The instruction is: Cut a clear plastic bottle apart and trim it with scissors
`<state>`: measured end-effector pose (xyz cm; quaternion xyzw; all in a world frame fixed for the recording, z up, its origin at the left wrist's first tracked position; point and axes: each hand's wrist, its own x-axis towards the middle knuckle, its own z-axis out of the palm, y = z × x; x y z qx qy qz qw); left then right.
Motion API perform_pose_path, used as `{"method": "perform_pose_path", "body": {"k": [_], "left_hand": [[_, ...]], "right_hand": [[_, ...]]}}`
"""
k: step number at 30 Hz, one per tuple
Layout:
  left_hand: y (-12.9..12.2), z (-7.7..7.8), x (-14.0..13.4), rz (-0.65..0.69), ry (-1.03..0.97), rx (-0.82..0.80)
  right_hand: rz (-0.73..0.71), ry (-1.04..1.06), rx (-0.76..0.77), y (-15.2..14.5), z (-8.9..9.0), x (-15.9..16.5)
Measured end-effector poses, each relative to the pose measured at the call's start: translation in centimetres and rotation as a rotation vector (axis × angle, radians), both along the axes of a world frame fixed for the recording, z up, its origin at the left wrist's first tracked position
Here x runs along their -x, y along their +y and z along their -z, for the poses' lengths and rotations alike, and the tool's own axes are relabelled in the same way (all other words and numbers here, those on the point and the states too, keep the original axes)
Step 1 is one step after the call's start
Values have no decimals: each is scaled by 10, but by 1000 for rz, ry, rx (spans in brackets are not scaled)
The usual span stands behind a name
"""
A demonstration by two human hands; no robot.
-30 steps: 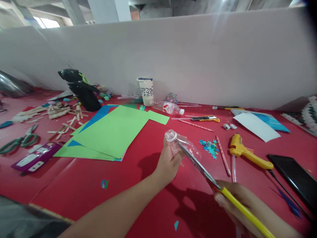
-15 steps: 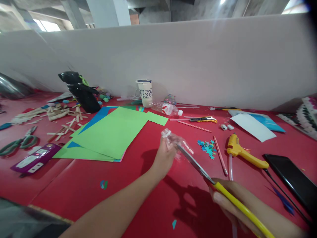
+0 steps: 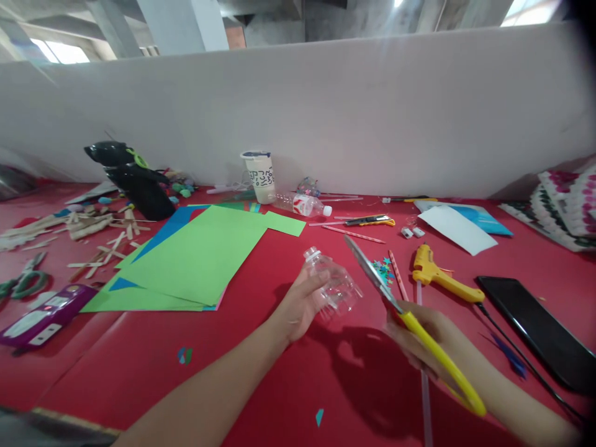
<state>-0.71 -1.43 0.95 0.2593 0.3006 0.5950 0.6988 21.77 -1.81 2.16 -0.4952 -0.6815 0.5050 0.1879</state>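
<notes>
My left hand (image 3: 303, 299) is closed round the cut-off top of a clear plastic bottle (image 3: 339, 285), its neck pointing up and to the left and its cut edge frayed into strips. In my right hand (image 3: 421, 332) is a pair of yellow-handled scissors (image 3: 404, 316). Their blades look closed and point up-left, apart from the bottle piece. Beyond the blades lie small blue and green stars (image 3: 382, 270), partly hidden by them. A pink patterned pencil (image 3: 397, 274) rests beside the stars.
Green paper sheets (image 3: 186, 254) lie left, near a purple device (image 3: 44, 320) and a black bottle (image 3: 137, 180). A cup (image 3: 259, 177), a clear bottle (image 3: 302, 202) and a box cutter (image 3: 370, 220) are at the back. Right are a yellow glue gun (image 3: 440, 276) and a phone (image 3: 535, 329).
The scissors have come away from the bottle piece, which my left hand has turned so more of its cut side shows. The whole view has shifted slightly right.
</notes>
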Motion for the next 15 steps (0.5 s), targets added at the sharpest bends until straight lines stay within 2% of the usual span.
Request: {"method": "perform_pose_path", "body": {"k": [7,15], "left_hand": [[5,-1,5,-91,15,4],[5,-4,6,-106,33,1]], "right_hand": [[-262,-27,-31,-8,-1,-2],[-251,-121,-9,-4,-6,0]]}}
